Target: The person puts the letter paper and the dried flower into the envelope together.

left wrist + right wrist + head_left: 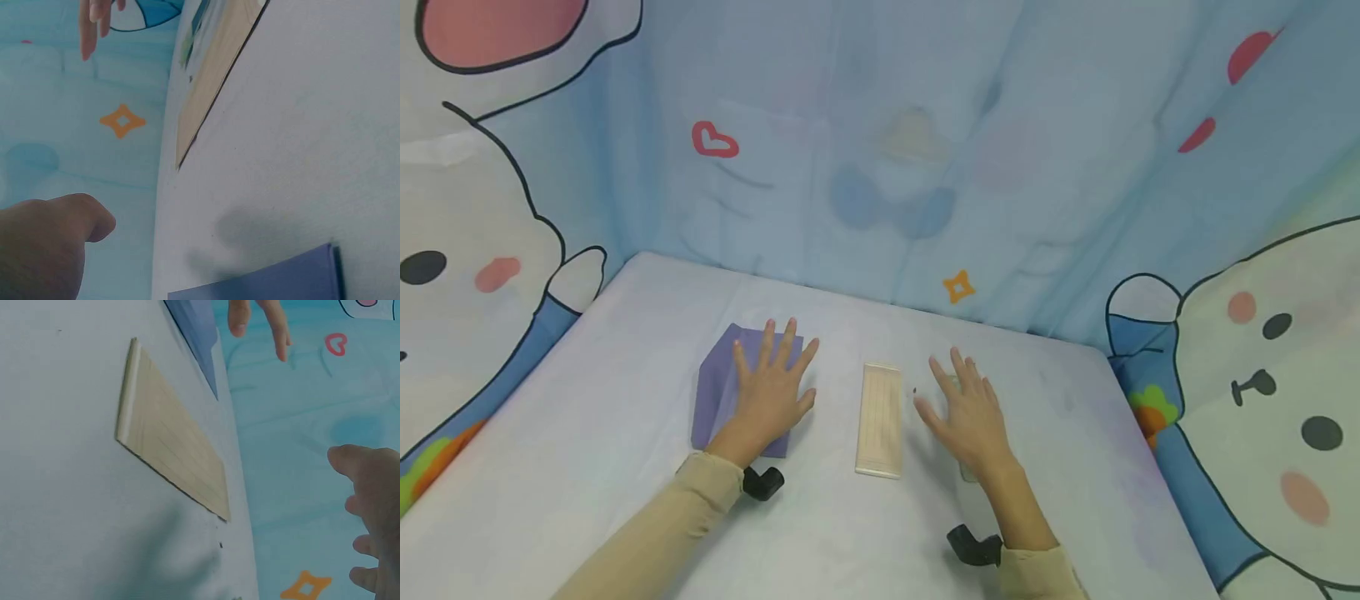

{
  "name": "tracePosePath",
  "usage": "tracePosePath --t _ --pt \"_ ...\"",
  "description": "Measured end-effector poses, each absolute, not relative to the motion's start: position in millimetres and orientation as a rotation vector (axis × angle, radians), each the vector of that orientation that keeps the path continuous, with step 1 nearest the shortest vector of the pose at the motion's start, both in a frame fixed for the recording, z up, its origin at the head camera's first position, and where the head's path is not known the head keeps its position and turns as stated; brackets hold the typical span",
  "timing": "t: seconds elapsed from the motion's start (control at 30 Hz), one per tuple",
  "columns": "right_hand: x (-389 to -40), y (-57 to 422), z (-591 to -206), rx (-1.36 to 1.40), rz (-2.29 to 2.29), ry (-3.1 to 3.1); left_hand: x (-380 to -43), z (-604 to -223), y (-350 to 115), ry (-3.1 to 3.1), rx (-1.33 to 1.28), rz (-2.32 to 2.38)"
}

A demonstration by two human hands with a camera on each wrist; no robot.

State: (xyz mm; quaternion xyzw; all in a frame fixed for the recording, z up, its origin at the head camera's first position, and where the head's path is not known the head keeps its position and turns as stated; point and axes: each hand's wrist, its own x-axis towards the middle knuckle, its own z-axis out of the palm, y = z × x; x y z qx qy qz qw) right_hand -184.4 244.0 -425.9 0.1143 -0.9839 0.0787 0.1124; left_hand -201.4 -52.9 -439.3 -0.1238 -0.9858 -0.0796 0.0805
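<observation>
My left hand (772, 392), its fingers spread, hovers over a purple folded sheet (711, 400) and hides part of it. The left wrist view catches one corner of this sheet (281, 278), with the hand's shadow beside it. Between the hands lies a flat, pale wooden panel (880, 421) with lengthwise lines and a strip at each short end. My right hand (973, 417), fingers also extended, is held above a pale, green-edged flat thing (968, 473) that it mostly covers. Neither hand grips anything.
A white cloth covers the table (850, 533). Behind it hangs a blue curtain (805, 208) printed with cartoon animals, which also runs along both sides. Black mounts (763, 483) sit at the wrists. A tiny dark speck (220, 545) lies near the panel.
</observation>
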Motion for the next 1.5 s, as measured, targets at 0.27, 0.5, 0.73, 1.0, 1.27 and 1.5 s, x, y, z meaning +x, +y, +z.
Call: tracePosePath --t 0.27,0.5,0.73,1.0,1.27,1.5 --pt "-193 234 -430 0.348 0.301 -2.898 -213 -440 -60 -2.976 -0.351 -0.408" --pt "-195 202 -441 0.269 0.479 -3.048 -213 -436 -84 -3.157 -0.206 -0.544" --pt "-193 192 -457 0.2 0.528 -3.092 -210 -434 -94 -3.255 -0.159 -0.596" --pt "-194 193 -469 0.188 0.546 -3.125 -212 -431 -101 -3.262 -0.15 -0.596" --pt "-192 188 -469 0.163 0.569 -3.151 -212 -426 -109 -3.243 -0.194 -0.562" --pt "-193 184 -470 0.136 0.521 -3.129 -218 -421 -130 -3.197 -0.126 -0.61"
